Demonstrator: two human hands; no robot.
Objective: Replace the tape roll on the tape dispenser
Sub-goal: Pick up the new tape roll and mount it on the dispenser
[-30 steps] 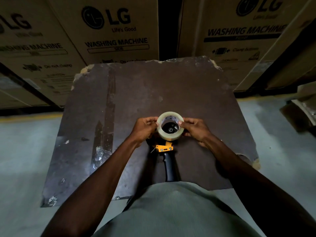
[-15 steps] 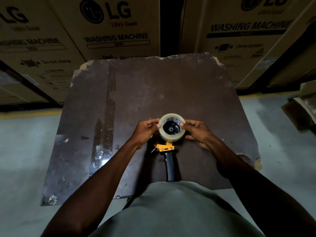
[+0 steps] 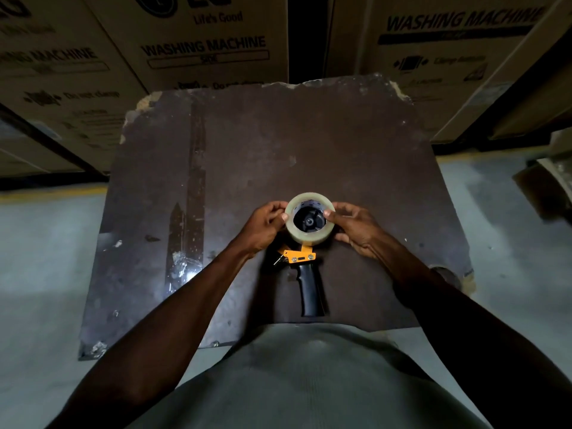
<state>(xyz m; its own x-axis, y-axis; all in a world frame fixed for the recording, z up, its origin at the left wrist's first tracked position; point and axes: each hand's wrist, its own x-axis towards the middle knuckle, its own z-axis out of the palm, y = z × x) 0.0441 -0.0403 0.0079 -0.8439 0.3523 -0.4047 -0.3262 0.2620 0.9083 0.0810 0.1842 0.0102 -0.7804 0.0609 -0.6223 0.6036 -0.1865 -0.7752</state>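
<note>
A clear tape roll (image 3: 309,237) sits around the black hub of the tape dispenser (image 3: 309,286), which lies flat on a dark brown board (image 3: 278,144). The dispenser has an orange metal frame and a black pistol handle pointing toward me. My left hand (image 3: 263,226) pinches the roll's left rim with thumb and fingers. On the roll's right rim, my right hand (image 3: 356,226) grips with the thumb on top. The dispenser's front part is hidden under the roll and my left hand.
Large cardboard washing machine boxes (image 3: 198,48) stand along the back, with a dark gap between them. The board has chipped corners and a shiny tape strip (image 3: 188,212) on its left side. Grey floor (image 3: 46,258) surrounds the board. A brown object (image 3: 548,184) lies at the right edge.
The roll has sunk slightly lower over the hub. Both hands stay on its rim, and the view has tilted a little.
</note>
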